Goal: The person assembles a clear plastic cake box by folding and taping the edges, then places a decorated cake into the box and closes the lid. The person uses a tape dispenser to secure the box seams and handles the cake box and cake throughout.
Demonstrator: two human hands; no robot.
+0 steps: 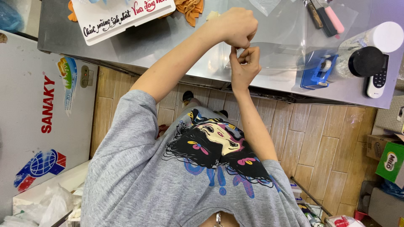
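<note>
The person is looking straight down at a grey metal bench (pixel 168 42) and at their own grey shirt (pixel 139 176). Both hands are meeting over the near edge of the bench, close to its middle. The left hand (pixel 236 26) is curling into a fist, and the right hand (pixel 244 65) is sitting just under it, touching it. The right thumb and finger are pressing together, pinching the edge of a clear plastic sheet (pixel 290 38). I cannot tell what the left fist is squeezing. The clear sheet is spreading away from the hands over the right part of the bench. A blue tape holder (pixel 316 73) is sitting near the right near corner, beside a black lid (pixel 366 61) and a white remote (pixel 378 80). A white sign (pixel 122 14) is lying at the far edge.
</note>
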